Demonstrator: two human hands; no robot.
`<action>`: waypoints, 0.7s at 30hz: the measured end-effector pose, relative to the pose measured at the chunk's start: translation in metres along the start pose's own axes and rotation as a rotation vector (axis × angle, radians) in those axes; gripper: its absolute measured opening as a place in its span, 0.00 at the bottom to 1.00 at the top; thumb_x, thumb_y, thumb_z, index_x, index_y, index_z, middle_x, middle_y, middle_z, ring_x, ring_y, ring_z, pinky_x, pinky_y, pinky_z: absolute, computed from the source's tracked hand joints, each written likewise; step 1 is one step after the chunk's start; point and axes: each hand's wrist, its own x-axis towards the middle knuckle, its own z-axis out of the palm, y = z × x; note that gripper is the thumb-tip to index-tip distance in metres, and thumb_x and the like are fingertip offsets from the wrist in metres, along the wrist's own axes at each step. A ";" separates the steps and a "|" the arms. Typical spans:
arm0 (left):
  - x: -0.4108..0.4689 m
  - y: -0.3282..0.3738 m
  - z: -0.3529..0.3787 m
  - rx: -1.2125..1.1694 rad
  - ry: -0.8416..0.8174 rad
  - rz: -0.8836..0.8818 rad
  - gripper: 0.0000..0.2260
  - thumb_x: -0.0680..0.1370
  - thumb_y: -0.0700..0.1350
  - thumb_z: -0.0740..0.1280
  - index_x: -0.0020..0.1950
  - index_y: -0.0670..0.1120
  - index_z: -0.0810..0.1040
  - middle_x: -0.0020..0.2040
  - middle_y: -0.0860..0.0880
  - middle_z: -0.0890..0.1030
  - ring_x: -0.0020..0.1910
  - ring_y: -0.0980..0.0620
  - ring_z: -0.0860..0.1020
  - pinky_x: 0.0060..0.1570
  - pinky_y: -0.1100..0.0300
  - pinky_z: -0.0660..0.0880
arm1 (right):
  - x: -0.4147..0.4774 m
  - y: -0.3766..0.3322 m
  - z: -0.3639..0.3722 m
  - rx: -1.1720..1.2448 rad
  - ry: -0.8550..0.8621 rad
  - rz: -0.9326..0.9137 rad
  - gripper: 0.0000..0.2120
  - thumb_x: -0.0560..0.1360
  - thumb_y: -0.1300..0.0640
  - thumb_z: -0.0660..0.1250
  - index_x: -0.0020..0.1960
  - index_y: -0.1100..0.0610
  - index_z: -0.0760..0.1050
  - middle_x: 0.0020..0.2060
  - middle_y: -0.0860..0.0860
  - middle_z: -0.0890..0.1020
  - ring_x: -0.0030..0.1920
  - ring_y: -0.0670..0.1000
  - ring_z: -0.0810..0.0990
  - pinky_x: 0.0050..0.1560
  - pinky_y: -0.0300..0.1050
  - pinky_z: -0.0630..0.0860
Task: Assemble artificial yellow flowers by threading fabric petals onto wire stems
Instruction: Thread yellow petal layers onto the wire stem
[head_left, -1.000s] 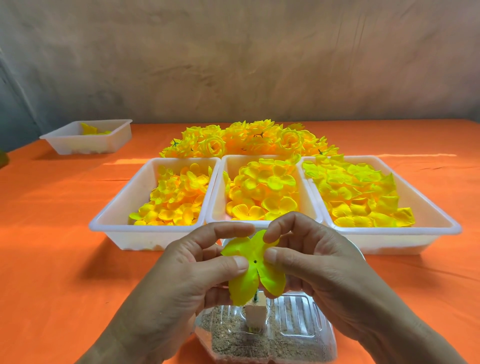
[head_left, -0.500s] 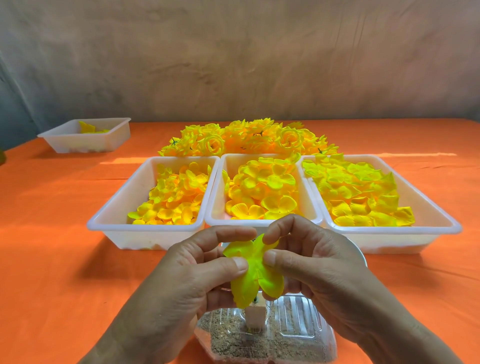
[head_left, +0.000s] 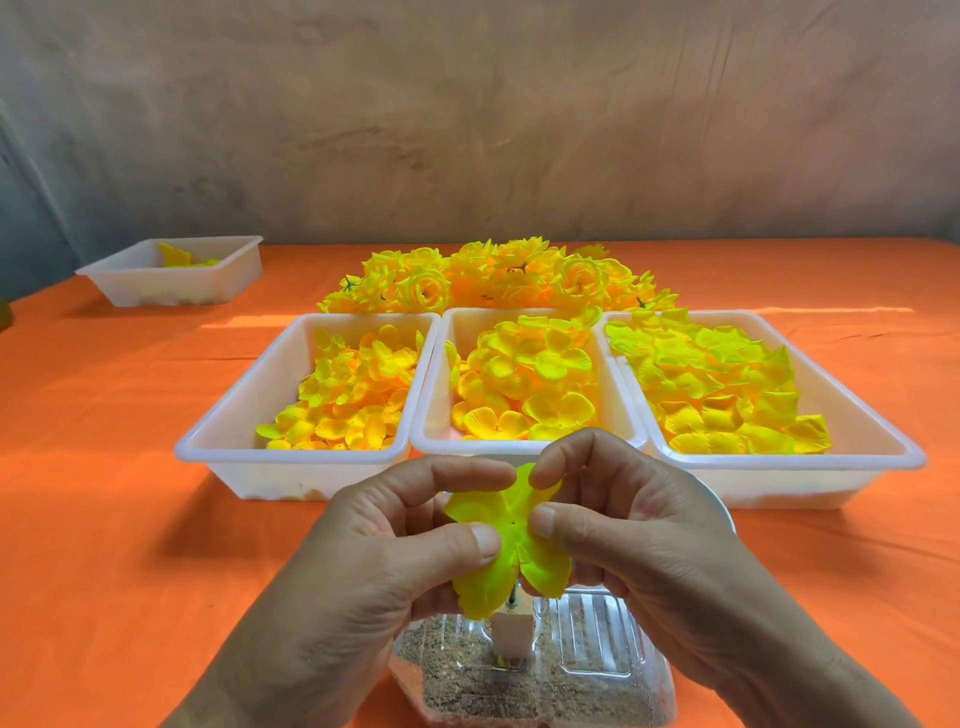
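Orange cloth (head_left: 104, 467) covers the table, mottled grey-brown wall (head_left: 467, 130) behind

Head view: both hands meet low at centre, just above a clear plastic container (head_left: 597, 644) at the near edge. The container has brown grit in it and a white block (head_left: 511, 631) standing upright in the grit. Left hand (head_left: 374, 561) has its fingers curled, thumb and forefinger pinching the left side of a yellow-green fabric petal piece (head_left: 506, 540). Right hand (head_left: 634, 530) is also curled, thumb and forefinger pinching the right side of the same piece. Petal piece is held spread between the two hands, facing the camera, with a small hole at its centre and its lower lobes hanging over the white block. A thin dark bit shows between the lower lobes, too small to tell what it is

Beyond the hands, three white trays sit side by side, touching. Left tray (head_left: 234, 441) holds small orange-yellow petals (head_left: 343, 400), middle tray (head_left: 423, 415) holds larger rounded petals (head_left: 524, 379), right tray (head_left: 883, 441) holds greener yellow petals (head_left: 717, 384). Pile of finished yellow flowers (head_left: 493, 275) lies on the cloth just behind the three trays. Small white tray (head_left: 171, 280) sits well apart at far left with a few yellow pieces inside
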 end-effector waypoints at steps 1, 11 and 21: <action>0.000 0.000 0.000 0.002 0.001 0.003 0.22 0.55 0.46 0.76 0.49 0.49 0.86 0.40 0.44 0.83 0.35 0.47 0.82 0.33 0.57 0.79 | 0.000 0.000 0.000 -0.002 0.001 0.000 0.08 0.66 0.63 0.70 0.41 0.52 0.80 0.32 0.53 0.78 0.31 0.53 0.78 0.35 0.46 0.77; 0.004 -0.012 -0.002 0.146 0.021 -0.054 0.18 0.59 0.40 0.73 0.46 0.53 0.87 0.39 0.45 0.81 0.38 0.47 0.80 0.36 0.54 0.79 | 0.000 0.011 -0.005 -0.190 0.002 0.060 0.08 0.65 0.60 0.69 0.41 0.48 0.79 0.30 0.52 0.77 0.30 0.51 0.76 0.30 0.42 0.73; 0.004 -0.025 -0.009 0.404 -0.075 -0.199 0.12 0.64 0.47 0.71 0.45 0.58 0.86 0.29 0.51 0.72 0.27 0.56 0.72 0.32 0.64 0.73 | -0.002 0.016 -0.015 -0.655 -0.049 0.195 0.08 0.66 0.52 0.69 0.45 0.45 0.76 0.32 0.48 0.82 0.28 0.54 0.82 0.32 0.54 0.80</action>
